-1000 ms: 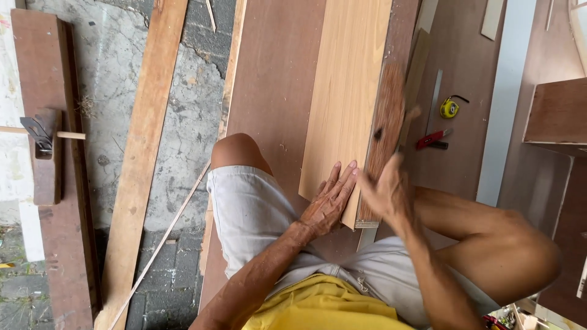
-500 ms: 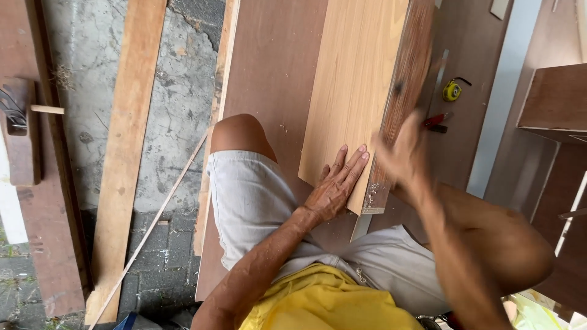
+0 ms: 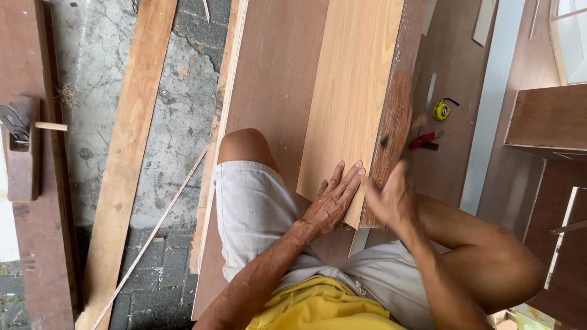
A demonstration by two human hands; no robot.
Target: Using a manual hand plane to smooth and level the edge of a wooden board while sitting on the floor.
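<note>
A light wooden board [image 3: 351,98] stands on edge between my knees, on a large brown plywood sheet [image 3: 275,79]. My left hand [image 3: 335,198] lies flat with spread fingers against the board's near end. My right hand [image 3: 391,198] is blurred, close to the board's dark brown side face [image 3: 394,122]; whether it holds anything I cannot tell. A small dark object [image 3: 385,142] shows against that side face.
A yellow tape measure [image 3: 441,110] and a red-handled tool [image 3: 425,140] lie on the sheet to the right. A long plank [image 3: 131,153] and a thin strip [image 3: 153,235] lie on the concrete at left. A wooden hand plane [image 3: 21,146] rests far left. Brown cabinet parts [image 3: 547,119] stand right.
The view has shifted and drawn closer. My right hand has dropped from the board's side down toward its near end; my left hand stays flat on the board.
</note>
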